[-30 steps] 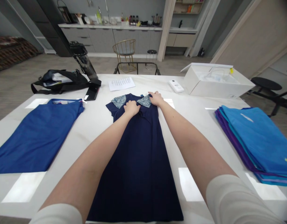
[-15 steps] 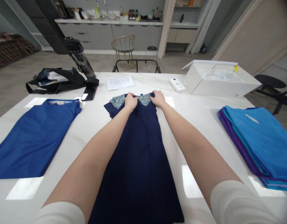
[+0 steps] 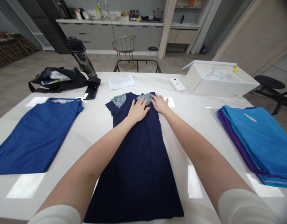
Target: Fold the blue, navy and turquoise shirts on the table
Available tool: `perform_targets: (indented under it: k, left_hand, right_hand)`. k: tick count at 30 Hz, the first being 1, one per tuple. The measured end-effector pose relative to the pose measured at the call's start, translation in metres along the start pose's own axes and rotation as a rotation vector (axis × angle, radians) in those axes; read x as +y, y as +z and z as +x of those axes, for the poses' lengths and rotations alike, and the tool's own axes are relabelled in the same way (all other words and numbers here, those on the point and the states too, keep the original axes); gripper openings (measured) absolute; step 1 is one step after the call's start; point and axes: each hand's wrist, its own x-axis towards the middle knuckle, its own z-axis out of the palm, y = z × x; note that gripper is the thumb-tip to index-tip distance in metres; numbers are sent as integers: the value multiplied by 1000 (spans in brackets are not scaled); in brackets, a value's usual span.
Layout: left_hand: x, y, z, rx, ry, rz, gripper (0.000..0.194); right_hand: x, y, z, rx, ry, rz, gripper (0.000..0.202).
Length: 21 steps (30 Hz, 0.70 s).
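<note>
A navy shirt lies in front of me, its right side folded inward along its length. Pale paisley patches show at its far end, one on the left sleeve and one near the collar on the right. My left hand rests flat on the cloth just below the collar, fingers spread. Beside it my right hand lies over the folded edge near the right shoulder, fingers stretched out. Neither hand grips the fabric.
On the left lies a folded blue shirt; a stack of folded shirts is on the right. Along the far edge are a black bag, a phone, a bottle, a paper sheet, a white device and a white box.
Both hands have let go of the shirt's collar and shoulder edge and now lie flat on it. My left hand has come nearer and to the right.
</note>
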Motion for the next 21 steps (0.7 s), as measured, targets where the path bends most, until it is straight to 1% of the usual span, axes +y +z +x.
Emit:
perform_targets:
  k: [2, 4, 7, 10, 12, 15, 18, 21]
  left_hand:
    - [15, -1, -12, 40, 71, 15, 64]
    - [31, 2, -25, 31, 101, 10, 65]
    - [48, 11, -42, -23, 78, -20, 67]
    - [58, 18, -56, -49, 59, -38, 70]
    - [63, 20, -64, -58, 69, -40, 72]
    - [73, 16, -79, -82, 113, -47, 74]
    - [84, 10, -98, -119, 147, -61, 74]
    - [96, 7, -123, -136, 172, -79, 76]
  right_hand:
    - [-1, -4, -6, 76, -21, 9, 51]
    - [-4, -8, -12, 107, -58, 26, 47]
    - [-8, -11, -21, 24, -84, 39, 41]
    - [-8, -10, -26, -35, -113, 8, 41]
    - [-7, -9, -28, -42, -117, -15, 43]
    - [-7, -11, -33, -48, -90, -23, 45]
    - [-13, -16, -48, 22, -82, -19, 45]
    - [-25, -19, -72, 94, -104, 4, 45]
